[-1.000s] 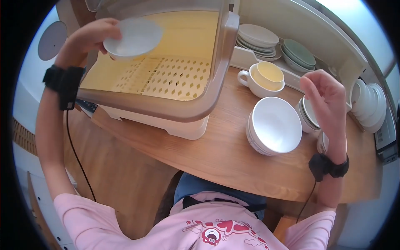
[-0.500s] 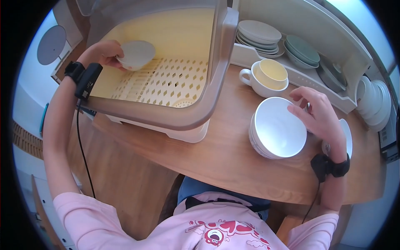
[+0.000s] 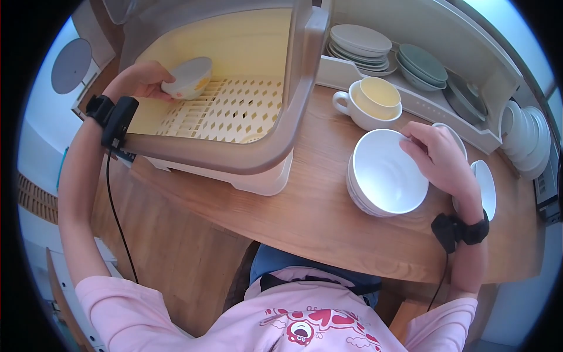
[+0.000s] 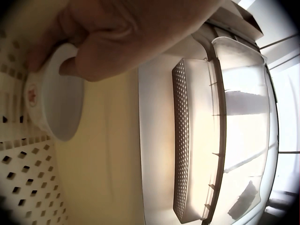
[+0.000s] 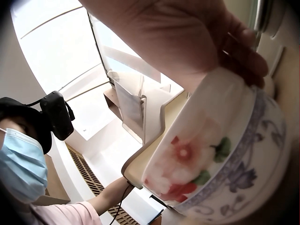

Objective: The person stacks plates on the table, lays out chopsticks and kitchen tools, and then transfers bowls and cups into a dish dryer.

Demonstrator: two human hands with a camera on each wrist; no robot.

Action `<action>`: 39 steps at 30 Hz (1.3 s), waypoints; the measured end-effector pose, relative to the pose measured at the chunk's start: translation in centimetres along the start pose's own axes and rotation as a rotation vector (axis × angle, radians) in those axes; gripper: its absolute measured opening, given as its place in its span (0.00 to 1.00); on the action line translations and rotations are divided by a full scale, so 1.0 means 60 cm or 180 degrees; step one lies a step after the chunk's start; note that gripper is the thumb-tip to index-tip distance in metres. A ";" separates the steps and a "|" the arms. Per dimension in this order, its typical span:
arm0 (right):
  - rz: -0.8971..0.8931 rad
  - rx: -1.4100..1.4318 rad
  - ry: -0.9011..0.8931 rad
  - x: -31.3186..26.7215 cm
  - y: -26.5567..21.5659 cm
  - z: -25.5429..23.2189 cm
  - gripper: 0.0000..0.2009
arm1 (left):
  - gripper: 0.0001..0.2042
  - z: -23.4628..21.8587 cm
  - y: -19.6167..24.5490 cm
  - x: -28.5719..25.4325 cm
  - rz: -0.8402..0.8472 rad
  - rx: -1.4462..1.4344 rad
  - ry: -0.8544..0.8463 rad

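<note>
The left hand (image 3: 142,80) pinches the rim of a small white bowl (image 3: 190,78), which is tilted on its side at the left of the yellow slotted rack (image 3: 240,108). In the left wrist view a thumb lies inside the bowl (image 4: 64,101) and a red mark shows on its outside. The right hand (image 3: 441,155) has its fingertips at the rim of the upper of two stacked white bowls (image 3: 388,176). Seen from the right wrist, the upper bowl (image 5: 187,150) bears red flowers and the lower one (image 5: 248,173) a blue pattern.
A white cup (image 3: 366,120) holding a yellow cup (image 3: 380,97) stands behind the stacked bowls. Plates (image 3: 360,41) and green dishes (image 3: 421,64) stand in a white shelf unit (image 3: 410,105). More bowls (image 3: 485,188) are beside the right forearm. The rack's clear cover is raised.
My left hand has lowered the small bowl onto the rack area and tilted it. My right hand has moved down and left to the stacked bowls' rim.
</note>
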State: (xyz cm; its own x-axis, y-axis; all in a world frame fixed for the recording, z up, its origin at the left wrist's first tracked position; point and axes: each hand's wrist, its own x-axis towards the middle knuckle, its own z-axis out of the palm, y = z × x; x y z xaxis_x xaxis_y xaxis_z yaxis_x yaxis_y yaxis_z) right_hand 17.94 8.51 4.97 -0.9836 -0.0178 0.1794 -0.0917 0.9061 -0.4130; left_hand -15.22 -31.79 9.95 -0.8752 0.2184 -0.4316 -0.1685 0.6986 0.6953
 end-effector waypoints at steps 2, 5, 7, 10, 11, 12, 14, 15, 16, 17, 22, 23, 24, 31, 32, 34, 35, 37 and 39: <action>0.0034 -0.0012 0.0020 -0.001 0.001 0.001 0.06 | 0.18 0.001 0.012 -0.016 -0.0041 0.0347 0.0152; 0.0041 -0.0031 0.0111 -0.003 0.008 0.007 0.07 | 0.21 0.015 0.036 -0.061 0.0098 0.1113 0.0640; 0.0022 -0.0036 0.0199 -0.004 0.011 0.008 0.07 | 0.22 0.026 0.052 -0.093 0.0306 0.1537 0.0979; -0.0052 -0.0015 0.0208 -0.002 0.013 0.008 0.08 | 0.21 0.036 0.073 -0.113 0.1281 0.1752 0.1409; -0.0114 0.0005 0.0256 -0.001 0.012 0.006 0.08 | 0.21 0.045 0.087 -0.124 0.1302 0.1768 0.1374; -0.0188 0.0020 0.0302 -0.001 0.011 0.005 0.08 | 0.19 0.058 0.102 -0.140 0.1741 0.1734 0.1385; -0.0182 0.0037 0.0411 -0.002 0.011 0.006 0.07 | 0.17 0.096 0.130 -0.182 0.2183 0.1682 0.1382; -0.0209 0.0053 0.0520 -0.001 0.011 0.006 0.07 | 0.15 0.121 0.142 -0.207 0.2653 0.1646 0.1183; -0.0206 0.0044 0.0518 0.000 0.014 0.006 0.07 | 0.14 0.149 0.150 -0.227 0.3117 0.1600 0.0981; -0.0208 0.0229 0.0601 0.001 0.019 0.006 0.07 | 0.13 0.177 0.153 -0.241 0.3207 0.1503 0.0785; -0.0196 0.0534 0.0917 -0.001 0.006 -0.006 0.08 | 0.13 0.319 0.172 -0.327 0.3120 0.1430 -0.0148; -0.0144 0.0671 0.1027 -0.001 0.002 -0.007 0.08 | 0.15 0.334 0.174 -0.338 0.3096 0.1630 -0.0188; -0.0091 0.0811 0.1134 -0.003 -0.002 -0.007 0.08 | 0.16 0.344 0.176 -0.344 0.3067 0.1831 -0.0231; -0.0068 0.1521 0.1344 -0.021 -0.040 -0.015 0.07 | 0.16 0.364 0.178 -0.305 0.2031 0.0818 -0.1537; -0.0011 0.1638 0.1359 -0.023 -0.045 -0.017 0.07 | 0.17 0.362 0.176 -0.306 0.2021 0.0868 -0.1464; 0.0172 0.1883 0.1222 -0.032 -0.055 -0.027 0.09 | 0.18 0.354 0.171 -0.309 0.2209 0.0926 -0.1359; 0.0127 0.1909 0.1185 -0.033 -0.056 -0.027 0.09 | 0.19 0.349 0.168 -0.311 0.2433 0.1014 -0.1307; -0.0314 0.2372 0.1553 -0.034 -0.058 -0.025 0.15 | 0.19 0.337 0.163 -0.320 0.2360 0.0856 -0.1182; -0.0582 0.2430 0.1418 -0.040 -0.056 -0.023 0.22 | 0.20 0.328 0.161 -0.326 0.2302 0.0717 -0.1074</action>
State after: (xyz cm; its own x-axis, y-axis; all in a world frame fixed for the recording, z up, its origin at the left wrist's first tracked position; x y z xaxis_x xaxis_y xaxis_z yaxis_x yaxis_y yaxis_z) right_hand 20.79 6.12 7.15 -0.8068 0.1751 0.5642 -0.4751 0.3752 -0.7959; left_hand 9.22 -15.90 13.81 -0.5434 0.8339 -0.0962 0.5101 0.4191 0.7511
